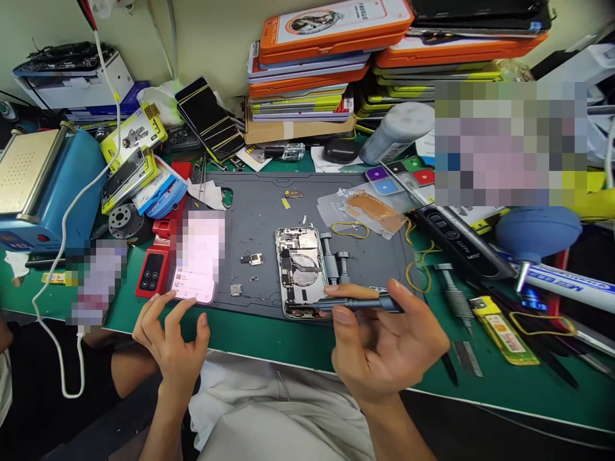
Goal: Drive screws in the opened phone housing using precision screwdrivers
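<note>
My right hand [389, 339] pinches a dark grey screwdriver [358, 303], held nearly level. Its tip points left, over the lower end of an opened phone [302, 272] whose inner parts and round coil show. Whether the tip touches a screw is too small to tell. At the lower edge of a lit phone [195, 296], my left hand [175, 336] has its fingers spread and holds nothing; its fingertips are at the screen. Small metal parts [252, 259] and a square piece [236, 290] lie on the grey mat [259, 198] between the two phones.
Two grey screwdrivers [343, 266] lie just right of the opened phone. A red stand [156, 259] is at the left, near a blue machine [52, 211]. Stacked boxes [307, 77] line the back. Rubber bands [350, 225], a blue air blower [538, 230] and tools crowd the right.
</note>
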A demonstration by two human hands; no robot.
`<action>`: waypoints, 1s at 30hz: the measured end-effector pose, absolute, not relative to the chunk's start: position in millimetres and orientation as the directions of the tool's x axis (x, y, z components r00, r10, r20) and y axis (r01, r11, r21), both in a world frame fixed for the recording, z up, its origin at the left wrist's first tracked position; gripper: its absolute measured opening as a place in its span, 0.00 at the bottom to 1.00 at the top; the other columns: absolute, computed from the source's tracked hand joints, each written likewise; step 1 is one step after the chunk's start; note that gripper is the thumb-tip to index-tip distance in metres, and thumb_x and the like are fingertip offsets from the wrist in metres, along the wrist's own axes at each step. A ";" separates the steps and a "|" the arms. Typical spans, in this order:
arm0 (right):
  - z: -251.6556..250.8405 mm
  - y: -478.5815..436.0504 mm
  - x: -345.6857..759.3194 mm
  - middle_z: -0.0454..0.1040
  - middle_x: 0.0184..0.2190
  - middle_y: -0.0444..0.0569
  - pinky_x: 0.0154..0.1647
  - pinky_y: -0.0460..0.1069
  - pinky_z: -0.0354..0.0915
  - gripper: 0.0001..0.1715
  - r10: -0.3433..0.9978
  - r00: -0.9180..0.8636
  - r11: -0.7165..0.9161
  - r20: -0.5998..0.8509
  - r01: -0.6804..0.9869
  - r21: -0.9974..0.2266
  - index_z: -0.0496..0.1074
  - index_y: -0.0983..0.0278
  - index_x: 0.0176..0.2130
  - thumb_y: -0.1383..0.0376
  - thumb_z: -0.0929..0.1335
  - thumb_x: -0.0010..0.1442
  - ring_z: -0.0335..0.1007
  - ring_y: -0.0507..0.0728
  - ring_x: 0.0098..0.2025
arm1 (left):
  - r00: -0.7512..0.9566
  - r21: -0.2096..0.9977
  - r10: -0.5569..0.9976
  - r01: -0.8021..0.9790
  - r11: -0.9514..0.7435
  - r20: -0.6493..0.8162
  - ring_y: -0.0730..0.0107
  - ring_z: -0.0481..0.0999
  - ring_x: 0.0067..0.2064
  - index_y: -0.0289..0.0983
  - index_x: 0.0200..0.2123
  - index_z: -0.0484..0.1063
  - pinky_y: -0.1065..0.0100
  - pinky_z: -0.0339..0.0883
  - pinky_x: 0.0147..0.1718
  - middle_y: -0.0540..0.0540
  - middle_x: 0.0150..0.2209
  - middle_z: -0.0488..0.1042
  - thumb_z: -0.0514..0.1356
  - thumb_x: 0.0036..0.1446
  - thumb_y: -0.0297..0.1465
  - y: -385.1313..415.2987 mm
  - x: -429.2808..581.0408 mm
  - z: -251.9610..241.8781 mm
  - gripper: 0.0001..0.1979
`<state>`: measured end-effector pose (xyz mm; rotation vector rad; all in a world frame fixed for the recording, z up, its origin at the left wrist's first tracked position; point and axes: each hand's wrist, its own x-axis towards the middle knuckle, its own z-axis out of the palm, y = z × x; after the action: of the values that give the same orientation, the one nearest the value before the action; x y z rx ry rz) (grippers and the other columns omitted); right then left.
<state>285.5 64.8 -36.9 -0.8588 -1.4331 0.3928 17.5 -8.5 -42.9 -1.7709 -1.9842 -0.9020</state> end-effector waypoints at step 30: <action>-36.8 64.1 284.4 0.85 0.42 0.49 0.31 0.49 0.82 0.44 0.708 0.168 0.641 0.686 0.255 -0.724 0.67 0.56 0.74 0.78 0.74 0.66 0.87 0.58 0.39 | -0.126 0.166 0.837 0.985 0.043 0.532 0.35 0.60 0.78 0.38 0.74 0.68 0.40 0.50 0.74 0.28 0.73 0.67 0.61 0.77 0.41 -7.8 21.4 -36.7 0.28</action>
<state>284.4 64.1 -36.8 -0.8772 -1.4074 0.3889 21.4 -7.8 -36.7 -1.8549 -2.0341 -0.7236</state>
